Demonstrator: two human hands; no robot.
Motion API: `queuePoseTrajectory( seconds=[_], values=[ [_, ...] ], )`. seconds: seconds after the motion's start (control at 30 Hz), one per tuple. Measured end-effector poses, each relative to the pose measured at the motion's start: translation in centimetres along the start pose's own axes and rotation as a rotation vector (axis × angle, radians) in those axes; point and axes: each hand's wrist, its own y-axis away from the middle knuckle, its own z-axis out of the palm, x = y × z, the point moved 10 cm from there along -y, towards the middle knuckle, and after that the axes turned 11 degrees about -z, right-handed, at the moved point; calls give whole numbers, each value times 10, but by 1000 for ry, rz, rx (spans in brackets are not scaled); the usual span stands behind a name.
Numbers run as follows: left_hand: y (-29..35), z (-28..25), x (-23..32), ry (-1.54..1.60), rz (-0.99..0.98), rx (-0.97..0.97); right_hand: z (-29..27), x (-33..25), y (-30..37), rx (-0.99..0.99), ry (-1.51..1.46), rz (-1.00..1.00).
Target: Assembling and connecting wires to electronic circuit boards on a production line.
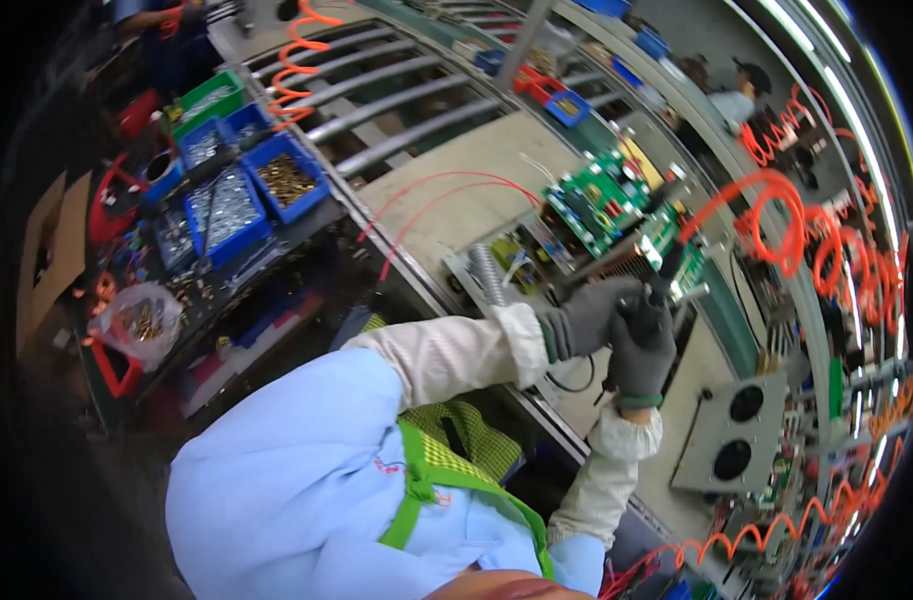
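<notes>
My right hand [642, 352], in a grey glove, is wrapped round a dark air-powered hand tool [669, 268] fed by an orange hose. My left hand [585, 318], gloved alike, meets it from the left with its fingers curled in. What those left fingers hold is hidden where the two hands overlap. Just beyond my hands lies an electronic assembly with a green circuit board [602, 205]. A ribbed grey tube [486, 273] stands at its left side, and two thin red wires [447, 178] trail from it across the bench.
Blue bins [295, 187] of screws and brass fasteners stand on a side table at left, with a green bin [213, 103] behind. Metal rollers [377, 100] run at the back. A grey panel with two round fans [732, 432] is at right. Orange coiled hoses [777, 225] hang nearby; other people work farther off.
</notes>
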Motion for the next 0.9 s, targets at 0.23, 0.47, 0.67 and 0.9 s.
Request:
queuePoseTrajectory(
  seconds=[0.23, 0.47, 0.67, 0.9],
  values=[
    [7, -15, -4, -314, -170, 184, -38, 10, 10, 261, -30, -33],
    [17, -13, 2, -216, -324, 203, -57, 8, 18, 329, -24, 70],
    [16, -3, 8, -454, -225, 194, -47, 0, 17, 325, -66, 25],
    [27, 8, 1, -371, -288, 123, -50, 19, 18, 272, -28, 111]
  ],
)
